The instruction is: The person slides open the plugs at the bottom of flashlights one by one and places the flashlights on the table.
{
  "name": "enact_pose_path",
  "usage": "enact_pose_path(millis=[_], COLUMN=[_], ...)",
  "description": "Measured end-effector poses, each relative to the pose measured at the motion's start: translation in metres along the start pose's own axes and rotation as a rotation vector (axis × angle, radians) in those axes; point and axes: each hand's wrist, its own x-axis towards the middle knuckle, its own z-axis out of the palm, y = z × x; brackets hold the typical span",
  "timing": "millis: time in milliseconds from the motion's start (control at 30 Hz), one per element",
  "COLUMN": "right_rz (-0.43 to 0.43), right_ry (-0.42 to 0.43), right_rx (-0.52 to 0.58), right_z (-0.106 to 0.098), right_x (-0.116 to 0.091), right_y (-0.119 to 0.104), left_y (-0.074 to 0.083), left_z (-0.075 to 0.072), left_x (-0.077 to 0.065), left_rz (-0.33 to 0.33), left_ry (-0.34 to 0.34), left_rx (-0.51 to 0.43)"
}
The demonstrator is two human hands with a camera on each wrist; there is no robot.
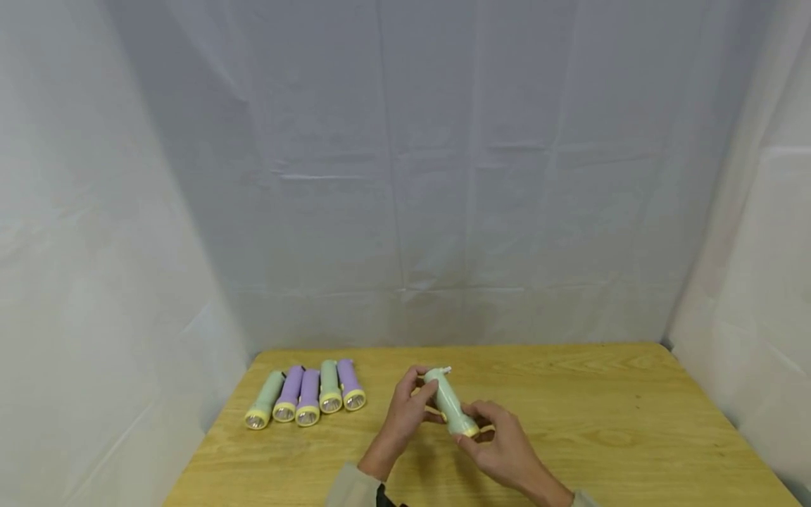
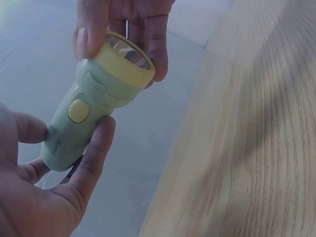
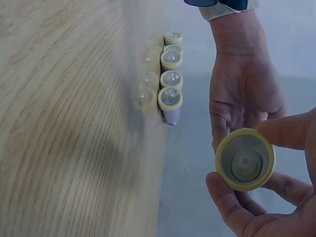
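A pale green flashlight (image 1: 448, 403) with a yellow rim is held tilted above the table, its tail up and its lens end toward the near right. My left hand (image 1: 403, 408) grips the tail end between thumb and fingers. Around the head, my right hand (image 1: 505, 449) pinches the yellow rim. The left wrist view shows a yellow oval button (image 2: 78, 111) on the flashlight's side. A strap (image 2: 74, 169), only partly visible, sits by the tail. In the right wrist view the round lens (image 3: 244, 160) faces the camera, and the body behind it is hidden.
At the table's left lies a row of several flashlights, green (image 1: 266, 398) and purple (image 1: 309, 394), lenses toward the near side. The wooden table (image 1: 602, 415) ends at a pale sheet (image 1: 431, 211) behind, with more sheeting at both sides.
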Motion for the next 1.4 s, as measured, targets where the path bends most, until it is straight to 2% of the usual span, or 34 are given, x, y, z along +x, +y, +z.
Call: enact_pose_path(millis=[233,700,1033,1400], right_rz=[0.025,0.118,0.179,0.238], right_ry=[-0.012,0.014,0.046,0.046], right_rx=[0.004,-0.01,-0.041,-0.08], right_z=[0.002,0.008,0.001,-0.01], right_x=[0.001,-0.002,-0.009,-0.017], right_y=[0.001,0.006,0.021,0.035], left_y=[-0.003,-0.011,-0.023,-0.031], left_z=[0.0,0.008,0.025,0.044], left_x=[0.001,0.001,0.002,0.007], left_rz=[0.0,-0.096,-0.157,-0.212], left_ry=[0.0,0.014,0.029,0.027], left_rx=[0.007,0.011,0.004,0.06])
